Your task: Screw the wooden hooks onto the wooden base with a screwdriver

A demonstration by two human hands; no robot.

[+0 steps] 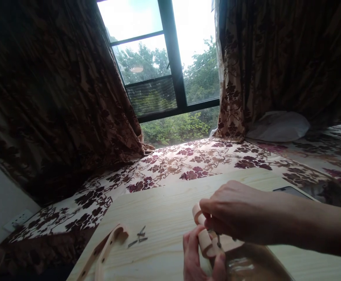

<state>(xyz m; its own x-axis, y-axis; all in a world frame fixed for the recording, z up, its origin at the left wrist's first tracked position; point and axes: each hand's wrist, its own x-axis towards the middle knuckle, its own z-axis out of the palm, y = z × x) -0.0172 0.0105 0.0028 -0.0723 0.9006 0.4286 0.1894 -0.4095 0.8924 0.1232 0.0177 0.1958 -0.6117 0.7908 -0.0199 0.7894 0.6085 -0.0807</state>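
My left hand grips a pale curved wooden piece near the table's front edge, thumb and fingers on either side of it. Above it, my right hand has its fingers closed beside a second curved wooden part. A small metal fastener or tool tip shows below the right fingers; what exactly they hold is hidden. Several dark screws lie on the light wooden board. Left of them rest two curved wooden strips with holes.
A dark flat device lies partly behind my right forearm. Clear plastic or glossy material is at the front right. Beyond the board spread floral fabric, curtains and a window. A wall socket is at left.
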